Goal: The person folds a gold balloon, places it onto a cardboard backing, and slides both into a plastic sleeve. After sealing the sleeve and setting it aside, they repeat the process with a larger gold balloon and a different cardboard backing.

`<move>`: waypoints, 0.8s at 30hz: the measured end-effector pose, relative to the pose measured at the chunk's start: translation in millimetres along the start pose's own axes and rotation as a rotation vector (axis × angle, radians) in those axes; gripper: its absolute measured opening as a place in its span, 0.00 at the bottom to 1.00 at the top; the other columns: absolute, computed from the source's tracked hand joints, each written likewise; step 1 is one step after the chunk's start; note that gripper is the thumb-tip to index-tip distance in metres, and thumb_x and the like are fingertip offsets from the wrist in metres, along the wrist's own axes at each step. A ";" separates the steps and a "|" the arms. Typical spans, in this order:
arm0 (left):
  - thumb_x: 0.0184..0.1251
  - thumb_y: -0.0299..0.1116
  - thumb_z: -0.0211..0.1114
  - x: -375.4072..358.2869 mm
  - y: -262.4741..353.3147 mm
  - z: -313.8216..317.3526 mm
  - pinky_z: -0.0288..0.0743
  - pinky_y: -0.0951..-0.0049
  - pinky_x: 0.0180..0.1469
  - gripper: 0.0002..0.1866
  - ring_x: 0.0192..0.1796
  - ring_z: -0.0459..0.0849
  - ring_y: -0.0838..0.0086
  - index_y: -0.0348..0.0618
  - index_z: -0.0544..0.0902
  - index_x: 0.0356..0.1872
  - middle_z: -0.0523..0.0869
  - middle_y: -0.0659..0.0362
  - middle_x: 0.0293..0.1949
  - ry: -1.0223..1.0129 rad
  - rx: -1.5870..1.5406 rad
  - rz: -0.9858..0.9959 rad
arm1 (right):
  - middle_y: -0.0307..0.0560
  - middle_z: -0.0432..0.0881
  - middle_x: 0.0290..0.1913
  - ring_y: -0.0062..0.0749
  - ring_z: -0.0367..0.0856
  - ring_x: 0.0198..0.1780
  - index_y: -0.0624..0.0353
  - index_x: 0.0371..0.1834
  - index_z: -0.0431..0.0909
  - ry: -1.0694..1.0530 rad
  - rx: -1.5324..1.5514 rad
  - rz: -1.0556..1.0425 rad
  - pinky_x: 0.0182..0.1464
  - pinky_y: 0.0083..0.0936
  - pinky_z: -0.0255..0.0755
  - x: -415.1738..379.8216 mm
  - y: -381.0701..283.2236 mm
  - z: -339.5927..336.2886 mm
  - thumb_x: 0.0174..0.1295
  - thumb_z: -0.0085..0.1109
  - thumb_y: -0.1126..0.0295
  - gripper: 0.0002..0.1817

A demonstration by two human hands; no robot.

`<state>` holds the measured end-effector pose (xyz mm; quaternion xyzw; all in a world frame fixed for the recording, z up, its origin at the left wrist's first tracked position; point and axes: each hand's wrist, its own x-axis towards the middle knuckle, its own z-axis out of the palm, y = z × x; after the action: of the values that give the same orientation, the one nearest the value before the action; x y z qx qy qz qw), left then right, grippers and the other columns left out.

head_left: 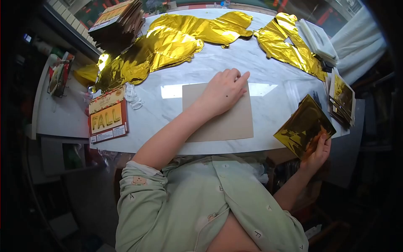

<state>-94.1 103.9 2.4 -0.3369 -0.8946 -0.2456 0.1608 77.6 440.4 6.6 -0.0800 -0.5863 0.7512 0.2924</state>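
A flat grey-brown cardboard sheet [222, 124] lies on the marble-patterned table in front of me. My left hand [224, 93] rests over its upper right part, fingers curled at the far edge and fingertips partly hidden. Off to the right, my right hand [317, 157] grips a folded square of shiny gold foil [303, 126] by its lower corner, thumb on top. The foil is tilted above the table's near right edge.
Gold foil balloons [176, 40] spread across the back, with another gold foil balloon [289, 46] at right. A FALL package [108, 115] and white string [133, 97] lie left. A package stack [117, 25] stands back left; packets [342, 98] and white plastic packs [317, 40] sit right.
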 end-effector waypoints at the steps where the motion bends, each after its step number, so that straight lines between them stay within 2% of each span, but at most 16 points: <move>1: 0.76 0.35 0.67 -1.5 4.9 -8.3 0.81 0.54 0.53 0.15 0.53 0.85 0.53 0.46 0.84 0.59 0.84 0.48 0.50 0.175 0.029 0.065 | 0.46 0.88 0.57 0.27 0.86 0.54 0.66 0.64 0.79 0.027 -0.009 0.015 0.58 0.23 0.79 -0.2 -0.6 -0.5 0.83 0.57 0.68 0.15; 3: 0.74 0.31 0.67 -16.7 3.3 -50.9 0.81 0.55 0.52 0.12 0.53 0.86 0.54 0.44 0.84 0.56 0.85 0.49 0.49 0.020 0.105 -0.126 | 0.46 0.88 0.57 0.27 0.86 0.54 0.66 0.64 0.79 0.021 -0.006 0.027 0.58 0.23 0.79 2.5 1.5 -4.5 0.84 0.56 0.68 0.15; 5: 0.69 0.29 0.69 -53.1 -2.5 -99.7 0.81 0.53 0.48 0.08 0.49 0.86 0.50 0.39 0.82 0.45 0.85 0.48 0.45 -0.013 0.111 -0.363 | 0.46 0.88 0.57 0.27 0.86 0.55 0.65 0.64 0.79 0.019 0.007 0.040 0.58 0.23 0.79 5.6 5.1 -2.4 0.84 0.56 0.68 0.15; 9: 0.68 0.28 0.72 -139.0 -23.1 -152.9 0.80 0.57 0.46 0.06 0.44 0.87 0.53 0.37 0.84 0.39 0.86 0.49 0.39 0.100 0.239 -0.878 | 0.46 0.88 0.58 0.26 0.87 0.54 0.65 0.64 0.80 0.016 0.029 0.060 0.56 0.23 0.81 8.2 12.1 16.7 0.84 0.56 0.66 0.16; 10: 0.68 0.28 0.72 -153.1 -29.0 -153.1 0.80 0.57 0.46 0.06 0.44 0.87 0.53 0.37 0.84 0.39 0.86 0.49 0.39 0.093 0.244 -0.879 | 0.45 0.88 0.57 0.25 0.87 0.53 0.65 0.64 0.80 -0.003 0.052 0.063 0.56 0.23 0.81 8.8 14.8 21.2 0.84 0.56 0.66 0.15; 12: 0.69 0.30 0.73 -175.5 -40.8 -146.0 0.80 0.59 0.45 0.08 0.41 0.87 0.58 0.37 0.85 0.42 0.86 0.51 0.39 0.202 0.269 -1.052 | 0.44 0.88 0.57 0.25 0.87 0.53 0.65 0.64 0.80 -0.039 0.057 0.078 0.56 0.22 0.80 11.3 20.9 27.0 0.84 0.55 0.67 0.15; 16: 0.70 0.31 0.74 -190.7 -51.6 -135.6 0.80 0.61 0.44 0.08 0.37 0.86 0.62 0.37 0.86 0.42 0.86 0.52 0.37 0.271 0.214 -1.027 | 0.43 0.88 0.57 0.23 0.86 0.52 0.64 0.64 0.79 -0.097 0.068 0.066 0.55 0.21 0.80 10.2 22.7 43.7 0.85 0.55 0.68 0.14; 19: 0.70 0.31 0.74 -191.2 -34.6 -141.7 0.78 0.63 0.40 0.08 0.33 0.83 0.67 0.37 0.87 0.42 0.86 0.53 0.36 0.157 0.359 -0.934 | 0.44 0.88 0.57 0.24 0.87 0.53 0.63 0.64 0.79 -0.103 0.064 0.035 0.55 0.21 0.81 4.2 16.4 54.0 0.84 0.55 0.68 0.14; 21: 0.70 0.29 0.73 -175.6 0.7 -158.9 0.75 0.67 0.36 0.07 0.31 0.80 0.69 0.37 0.86 0.40 0.85 0.55 0.34 0.143 0.040 -0.981 | 0.44 0.88 0.58 0.25 0.87 0.53 0.63 0.65 0.79 -0.079 0.051 0.028 0.56 0.21 0.81 1.4 16.2 50.9 0.84 0.55 0.68 0.14; 22: 0.70 0.29 0.73 -167.3 15.1 -165.6 0.75 0.67 0.36 0.07 0.31 0.80 0.69 0.37 0.86 0.40 0.85 0.55 0.34 0.137 0.034 -0.979 | 0.45 0.88 0.58 0.26 0.87 0.54 0.63 0.65 0.79 -0.069 0.054 0.059 0.56 0.22 0.81 1.6 17.3 45.4 0.84 0.55 0.68 0.14; 24: 0.70 0.27 0.73 -151.4 40.0 -172.8 0.72 0.70 0.34 0.06 0.30 0.78 0.70 0.36 0.85 0.39 0.84 0.57 0.34 0.074 -0.060 -0.825 | 0.45 0.88 0.58 0.26 0.87 0.54 0.63 0.65 0.78 -0.058 0.050 0.088 0.57 0.23 0.82 0.7 17.0 39.7 0.84 0.55 0.68 0.14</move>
<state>63.4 -44.0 90.1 0.0545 -0.9407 -0.3272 0.0710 52.8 405.3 2.9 -0.0765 -0.5715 0.7798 0.2437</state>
